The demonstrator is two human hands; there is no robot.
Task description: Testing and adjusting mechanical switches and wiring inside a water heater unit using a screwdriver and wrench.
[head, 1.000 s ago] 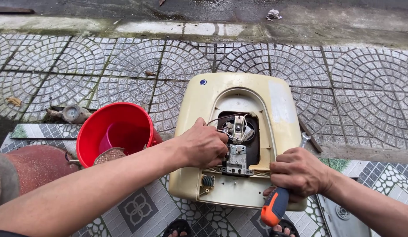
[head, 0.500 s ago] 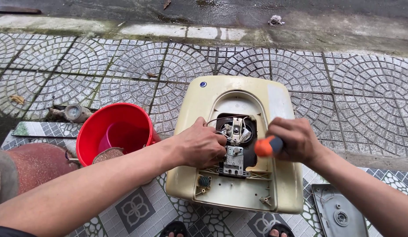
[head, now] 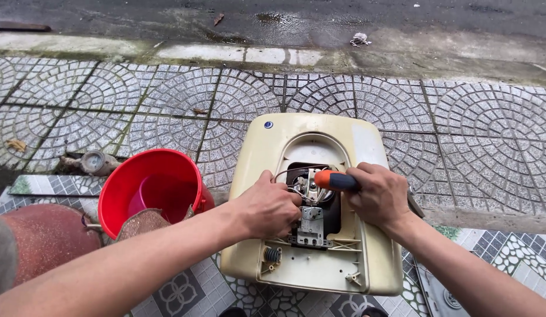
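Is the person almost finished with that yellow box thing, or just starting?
Somewhere in the middle, it seems. The cream housing already lies open, its wires and metal bracket bare. The right hand holds an orange-handled screwdriver at the wiring; the left hand steadies there. The bracket is not yet out.

cream casing [head: 367,141] | red bucket [head: 152,176] | orange-blue screwdriver [head: 337,181] | grey fan-patterned paving [head: 138,100]

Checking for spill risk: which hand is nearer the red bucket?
Left. The left hand is just right of the red bucket; the right hand is farther right.
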